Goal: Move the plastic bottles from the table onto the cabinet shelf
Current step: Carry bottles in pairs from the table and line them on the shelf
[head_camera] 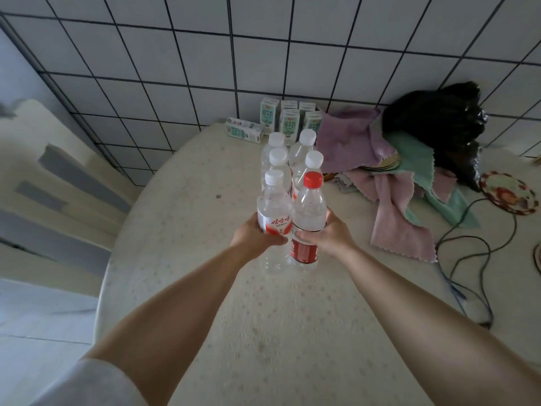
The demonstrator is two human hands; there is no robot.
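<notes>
We have a bottle in each hand at the near end of the cluster; our left hand (259, 234) is wrapped around the label of the white-capped bottle (273, 218), thumb across the front, and our right hand (325, 234) is curled around the red-capped bottle (308, 218), fingers showing just above its red label; the two bottles stand touching side by side, and we cannot tell whether their bases are off the table (205, 288) yet. To do this lift well, we judge it best to raise both straight up before swinging away, since four more white-capped bottles (292, 159) stand packed just behind at twelve o'clock and a sideways pull could topple them; a firm but not crushing squeeze suits such thin plastic, keeping each bottle upright. Farther on at twelve o'clock milk cartons (288, 121) line the tiled wall (205, 54); at two o'clock lie pink and green cloths (389, 183) and a dark bag (433, 118); a cable (456, 230) trails at three o'clock, so we should turn clear of it; the cabinet shelf is not in view.
</notes>
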